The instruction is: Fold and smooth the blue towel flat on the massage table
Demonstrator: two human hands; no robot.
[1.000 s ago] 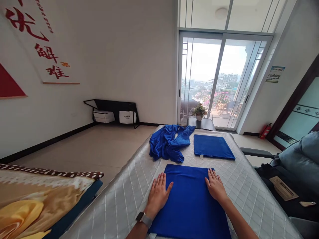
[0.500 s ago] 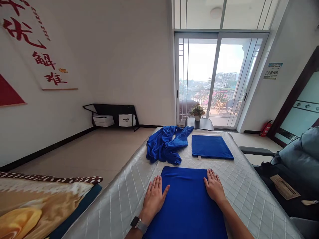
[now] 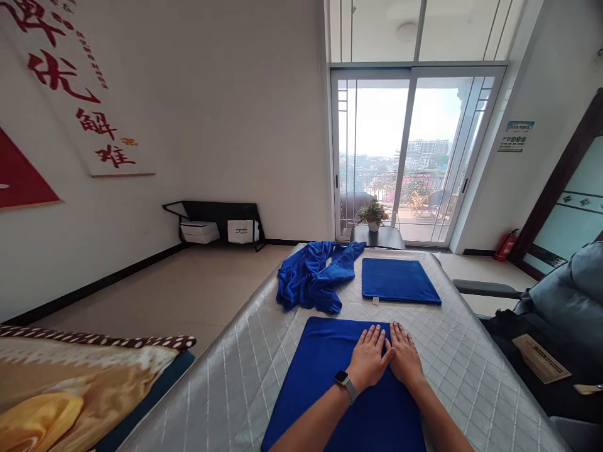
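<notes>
A folded blue towel lies flat on the quilted grey table right in front of me. My left hand, with a watch on the wrist, rests flat on the towel's right part, fingers stretched out. My right hand lies flat beside it at the towel's right edge, touching the left hand. Farther back sits a second neatly folded blue towel. To its left lies a crumpled heap of blue towels.
A patterned yellow and brown blanket is at the lower left. A small dark table with a potted plant stands before the sliding glass door. A dark sofa is at the right, a fire extinguisher by the wall.
My left hand has slid rightward across the near towel, from its left edge to beside my right hand. The right hand has stayed put.
</notes>
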